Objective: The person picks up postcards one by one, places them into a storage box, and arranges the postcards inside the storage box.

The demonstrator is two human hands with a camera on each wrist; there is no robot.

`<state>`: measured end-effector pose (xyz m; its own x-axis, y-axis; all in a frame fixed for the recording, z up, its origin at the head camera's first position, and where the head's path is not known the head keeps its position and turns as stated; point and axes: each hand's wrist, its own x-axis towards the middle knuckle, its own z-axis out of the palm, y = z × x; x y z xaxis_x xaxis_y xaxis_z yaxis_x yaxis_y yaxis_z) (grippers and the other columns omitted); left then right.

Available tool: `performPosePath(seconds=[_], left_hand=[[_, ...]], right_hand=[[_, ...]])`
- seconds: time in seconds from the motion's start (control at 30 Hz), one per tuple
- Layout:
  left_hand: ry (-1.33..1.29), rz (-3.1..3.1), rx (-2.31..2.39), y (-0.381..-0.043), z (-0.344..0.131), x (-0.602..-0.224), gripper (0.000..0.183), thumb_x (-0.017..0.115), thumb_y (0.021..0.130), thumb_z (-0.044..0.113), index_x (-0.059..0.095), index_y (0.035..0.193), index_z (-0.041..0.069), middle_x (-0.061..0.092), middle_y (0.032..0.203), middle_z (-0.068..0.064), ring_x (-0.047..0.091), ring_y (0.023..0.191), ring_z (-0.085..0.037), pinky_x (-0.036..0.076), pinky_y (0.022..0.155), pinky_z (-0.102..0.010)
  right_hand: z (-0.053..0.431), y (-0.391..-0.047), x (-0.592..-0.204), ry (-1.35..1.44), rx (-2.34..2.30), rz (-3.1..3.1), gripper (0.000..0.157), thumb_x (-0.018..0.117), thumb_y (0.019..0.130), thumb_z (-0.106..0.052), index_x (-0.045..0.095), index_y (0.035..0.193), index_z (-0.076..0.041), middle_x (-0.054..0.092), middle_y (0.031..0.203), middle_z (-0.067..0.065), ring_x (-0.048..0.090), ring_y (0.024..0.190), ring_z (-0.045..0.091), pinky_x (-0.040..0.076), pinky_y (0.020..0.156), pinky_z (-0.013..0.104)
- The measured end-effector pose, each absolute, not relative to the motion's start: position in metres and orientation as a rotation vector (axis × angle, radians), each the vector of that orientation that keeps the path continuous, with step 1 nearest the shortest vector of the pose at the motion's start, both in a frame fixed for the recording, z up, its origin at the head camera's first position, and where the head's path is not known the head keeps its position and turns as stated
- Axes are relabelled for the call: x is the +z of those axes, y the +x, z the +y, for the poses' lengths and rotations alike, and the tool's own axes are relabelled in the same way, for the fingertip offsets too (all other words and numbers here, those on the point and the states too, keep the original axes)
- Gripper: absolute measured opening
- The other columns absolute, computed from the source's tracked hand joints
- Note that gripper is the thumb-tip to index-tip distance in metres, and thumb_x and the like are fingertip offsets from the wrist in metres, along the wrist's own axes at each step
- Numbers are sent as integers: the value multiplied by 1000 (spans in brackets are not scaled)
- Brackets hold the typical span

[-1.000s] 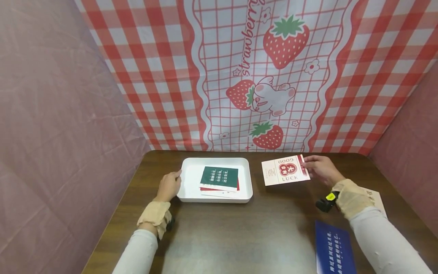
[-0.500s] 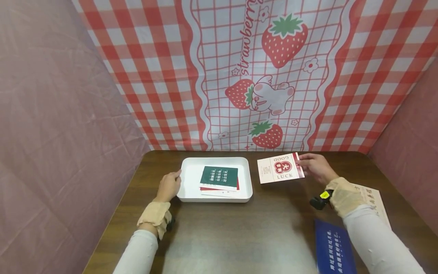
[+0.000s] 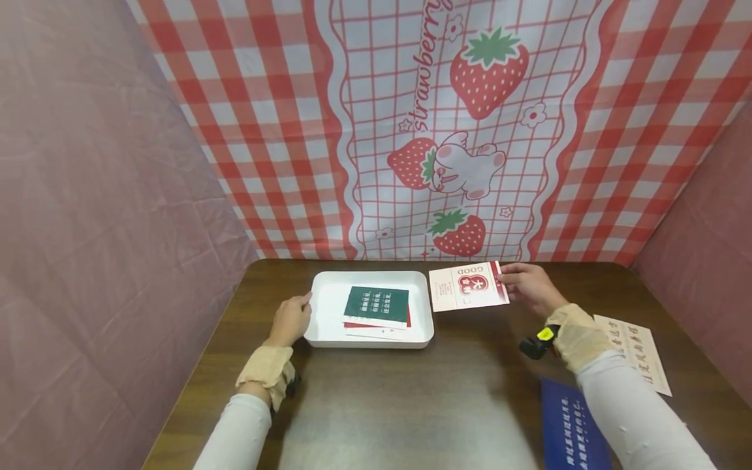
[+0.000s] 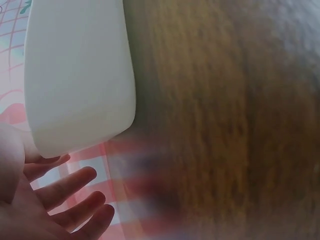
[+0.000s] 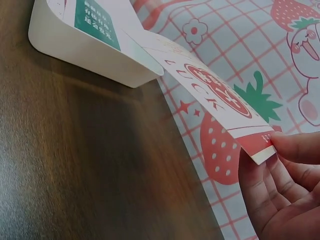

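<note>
My right hand (image 3: pixel 531 287) pinches the short red-edged end of a cream card (image 3: pixel 467 287) printed "GOOD LUCK", thumb above and fingers beneath, as the right wrist view shows. The card's far end reaches the right rim of a white tray (image 3: pixel 329 277), held up off the table. Inside that tray, a dark green card (image 3: pixel 376 303) with white writing lies over a red card (image 3: pixel 367 324) and white ones. At the tray's left end, my left hand (image 3: pixel 290 320) holds the rim between thumb and index finger; its other fingers (image 4: pixel 75 187) spread loosely outside.
On the brown wooden table (image 3: pixel 388 398), a blue card (image 3: pixel 572 424) lies at front right, partly under my right sleeve. A cream card (image 3: pixel 640 352) with brown writing lies farther right. A red-checked strawberry cloth (image 3: pixel 294 143) hangs behind the table.
My right hand has carried the GOOD LUCK card leftward to the tray's right rim, uncovering more of the cream card at far right. The left hand and tray have stayed put.
</note>
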<state>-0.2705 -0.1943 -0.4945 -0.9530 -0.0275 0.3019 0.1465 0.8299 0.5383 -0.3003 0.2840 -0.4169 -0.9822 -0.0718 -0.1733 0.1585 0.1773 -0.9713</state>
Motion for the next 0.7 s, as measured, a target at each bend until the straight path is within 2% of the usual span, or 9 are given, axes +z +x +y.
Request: performPosePath(seconds=[0.2, 0.5, 0.7], left_hand=[[-75, -2732, -846, -271, -193, -493, 35, 52, 92, 7, 65, 124, 1, 66, 123, -21, 62, 113, -42, 49, 93, -54], [-64, -2739, -849, -272, -194, -494, 36, 52, 92, 7, 64, 126, 1, 66, 124, -21, 62, 114, -41, 49, 94, -54], [-20, -2767, -860, -271, -194, -494, 37, 53, 92, 9, 64, 127, 3, 65, 126, -19, 61, 115, -41, 48, 94, -54]], right_hand=[[281, -303, -422, 77, -1917, 2260, 22, 56, 95, -7, 51, 111, 7, 64, 72, -9, 62, 65, 4, 57, 61, 25], [268, -304, -421, 58, -1901, 2243, 35, 54, 96, -6, 44, 122, 16, 64, 73, -9, 63, 66, 3, 57, 62, 25], [256, -306, -423, 76, -1943, 2207, 28, 53, 96, -5, 46, 117, 12, 64, 72, -9, 63, 64, 3, 56, 61, 23]])
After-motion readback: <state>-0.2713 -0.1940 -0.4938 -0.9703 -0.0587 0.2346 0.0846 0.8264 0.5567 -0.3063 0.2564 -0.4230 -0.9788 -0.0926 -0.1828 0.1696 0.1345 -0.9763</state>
